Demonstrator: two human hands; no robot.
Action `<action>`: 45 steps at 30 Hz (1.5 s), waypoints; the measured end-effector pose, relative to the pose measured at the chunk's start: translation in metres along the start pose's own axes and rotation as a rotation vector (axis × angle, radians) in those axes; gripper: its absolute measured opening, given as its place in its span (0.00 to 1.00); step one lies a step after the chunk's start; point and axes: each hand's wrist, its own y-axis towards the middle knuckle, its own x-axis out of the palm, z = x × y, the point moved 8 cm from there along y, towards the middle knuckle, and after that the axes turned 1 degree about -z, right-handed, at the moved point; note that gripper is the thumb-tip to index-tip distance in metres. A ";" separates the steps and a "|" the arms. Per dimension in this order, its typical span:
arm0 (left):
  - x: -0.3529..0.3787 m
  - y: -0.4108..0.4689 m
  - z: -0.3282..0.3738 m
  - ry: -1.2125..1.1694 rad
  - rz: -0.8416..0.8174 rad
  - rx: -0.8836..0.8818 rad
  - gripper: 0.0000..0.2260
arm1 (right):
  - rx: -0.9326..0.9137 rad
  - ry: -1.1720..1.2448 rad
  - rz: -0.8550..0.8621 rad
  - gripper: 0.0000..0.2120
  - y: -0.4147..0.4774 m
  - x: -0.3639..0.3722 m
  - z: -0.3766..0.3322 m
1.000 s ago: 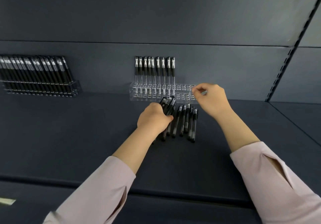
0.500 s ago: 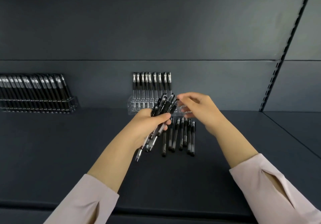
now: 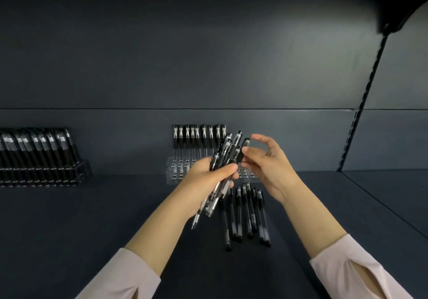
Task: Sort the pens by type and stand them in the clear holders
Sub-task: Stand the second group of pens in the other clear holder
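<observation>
My left hand [image 3: 208,173] grips a bundle of clear-barrelled black pens [image 3: 223,159], held tilted above the shelf, caps up and to the right. My right hand [image 3: 268,164] pinches the capped end of one pen [image 3: 243,150] at the bundle's right side. Behind both hands a clear holder [image 3: 172,171] stands against the back wall, with several pens [image 3: 196,141] upright in its left part. On the shelf in front of it lies a row of several dark pens [image 3: 245,215], side by side.
At the far left a second clear holder [image 3: 81,169] is packed with several black pens [image 3: 37,150]. The dark shelf surface [image 3: 92,217] runs to a front edge near me. A slotted upright rail [image 3: 361,113] climbs the wall at the right.
My left hand lifted the bundle of pens off the shelf. My right hand left the holder's right end and closed on a pen in the bundle. The view tilted upward.
</observation>
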 end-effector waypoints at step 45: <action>-0.033 0.020 -0.043 -0.392 0.159 -0.176 0.07 | -0.626 -1.230 0.070 0.27 0.045 0.031 0.001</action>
